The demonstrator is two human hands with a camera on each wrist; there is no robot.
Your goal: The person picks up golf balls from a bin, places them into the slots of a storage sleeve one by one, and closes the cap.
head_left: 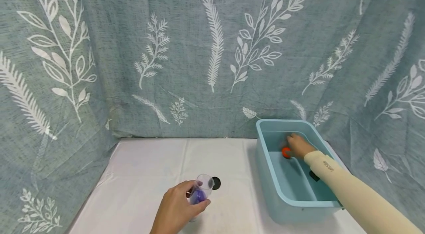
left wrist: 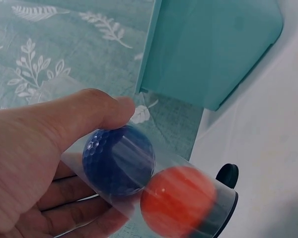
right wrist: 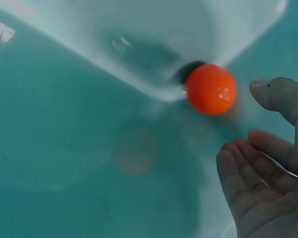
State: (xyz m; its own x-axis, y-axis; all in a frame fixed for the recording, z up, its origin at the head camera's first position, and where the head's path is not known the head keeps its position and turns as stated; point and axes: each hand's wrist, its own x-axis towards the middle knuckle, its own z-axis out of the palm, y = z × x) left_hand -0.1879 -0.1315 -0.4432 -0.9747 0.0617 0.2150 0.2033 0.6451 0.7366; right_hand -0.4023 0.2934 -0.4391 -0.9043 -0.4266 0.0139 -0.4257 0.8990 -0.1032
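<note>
My left hand (head_left: 179,206) holds a clear plastic tube (head_left: 207,181) above the white tabletop, thumb on one side and fingers on the other. Inside the tube sit a dimpled blue golf ball (left wrist: 120,159) and an orange ball (left wrist: 178,201), the orange one nearer the dark-rimmed end. Down in the light blue bin (head_left: 270,167), my right hand (head_left: 299,146) is beside another orange ball (right wrist: 211,89). In the right wrist view its thumb and fingers are spread, with a gap between them and that ball.
A round black disc (head_left: 216,183) lies on the white tabletop (head_left: 149,167) just past the tube. Inside the bin, partly behind the right forearm, is a small black object (head_left: 314,175). A patterned grey-green curtain (head_left: 186,60) hangs behind the table and at its sides.
</note>
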